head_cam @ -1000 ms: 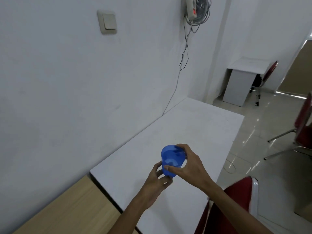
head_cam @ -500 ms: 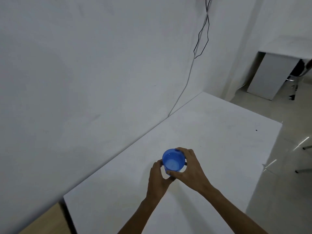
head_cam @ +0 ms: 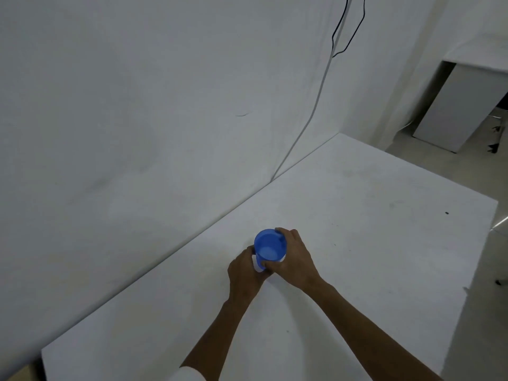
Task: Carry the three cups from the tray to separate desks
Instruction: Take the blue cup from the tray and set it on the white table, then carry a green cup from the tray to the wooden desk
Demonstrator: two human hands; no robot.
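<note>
A translucent blue plastic cup [head_cam: 269, 248] stands upright, mouth up, low over or on the white desk [head_cam: 357, 243], a short way from the wall. Both hands wrap it. My left hand [head_cam: 244, 273] cups its lower left side. My right hand [head_cam: 294, 259] grips the rim and right side, fingers curled round the far edge. The cup's base is hidden behind my hands, so I cannot tell whether it touches the desk. No tray or other cups are in view.
A white wall [head_cam: 137, 119] runs along the desk's left edge, with a grey cable [head_cam: 310, 125] hanging down it. Another white desk [head_cam: 464, 105] stands at the far right. Shiny floor [head_cam: 494, 298] lies to the right.
The view has closed in on the white desk and tilted down. Both hands have carried the blue cup forward and lower over the desk. The wooden desk and red chair left the frame.
</note>
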